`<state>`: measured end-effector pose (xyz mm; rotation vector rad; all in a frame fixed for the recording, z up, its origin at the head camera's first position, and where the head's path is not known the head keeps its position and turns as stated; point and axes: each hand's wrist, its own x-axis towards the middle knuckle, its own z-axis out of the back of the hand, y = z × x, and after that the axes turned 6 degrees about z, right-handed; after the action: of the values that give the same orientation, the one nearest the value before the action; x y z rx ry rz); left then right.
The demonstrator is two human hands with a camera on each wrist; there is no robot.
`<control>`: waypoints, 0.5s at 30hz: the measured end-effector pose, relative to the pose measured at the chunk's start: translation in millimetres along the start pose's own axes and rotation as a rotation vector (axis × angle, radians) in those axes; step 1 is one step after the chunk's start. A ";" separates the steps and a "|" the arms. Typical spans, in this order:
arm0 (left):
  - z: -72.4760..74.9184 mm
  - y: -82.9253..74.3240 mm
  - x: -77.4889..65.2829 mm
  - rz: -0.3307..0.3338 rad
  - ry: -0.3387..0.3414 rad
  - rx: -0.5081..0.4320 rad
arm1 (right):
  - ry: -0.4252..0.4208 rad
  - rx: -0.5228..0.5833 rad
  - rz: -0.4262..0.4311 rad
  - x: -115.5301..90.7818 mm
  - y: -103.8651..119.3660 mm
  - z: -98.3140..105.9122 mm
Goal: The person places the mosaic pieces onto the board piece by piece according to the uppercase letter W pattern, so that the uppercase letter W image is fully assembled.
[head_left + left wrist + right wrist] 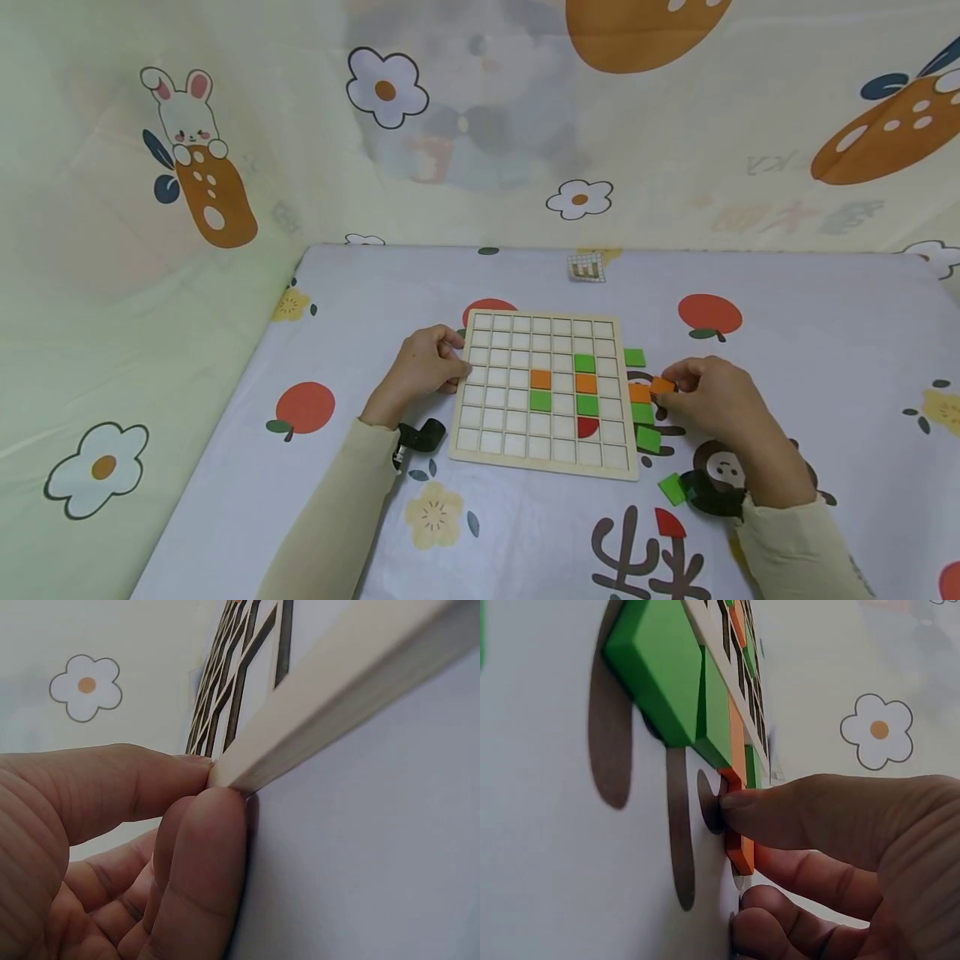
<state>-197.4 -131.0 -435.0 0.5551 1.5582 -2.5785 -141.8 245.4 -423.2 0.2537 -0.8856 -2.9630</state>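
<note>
A wooden grid board [543, 471] lies on the cloth, with green, orange and red pieces in some of its cells. My left hand [420, 367] holds the board's left edge between thumb and finger; the left wrist view shows both at the wooden rim [255, 761]. To the right of the board, my right hand [716, 396] pinches an orange square tile [662, 385] between thumb and finger. Another orange tile [639, 392] lies beside it, against the board's right edge. Close to that edge are green tiles [648, 438], seen large in the right wrist view.
Nearer the front, a loose green tile [672, 489] lies by the black right wrist camera [712, 493], with a red quarter-round piece [670, 523] below. A small printed card [586, 267] lies behind the board. Patterned cloth walls [300, 167] rise at the back and left.
</note>
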 end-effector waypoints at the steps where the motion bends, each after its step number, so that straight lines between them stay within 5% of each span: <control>1: -0.1 -0.1 -0.2 0.000 0.000 0.000 | -0.002 0.000 0.001 -0.1 0.3 -0.2; 15: 0.7 0.8 0.7 -0.007 0.006 0.004 | -0.043 0.035 0.004 -1.8 2.0 -2.0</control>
<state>-198.0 -131.9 -435.6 0.5590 1.5595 -2.5877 -139.7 242.8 -423.5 0.1897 -0.9418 -2.9627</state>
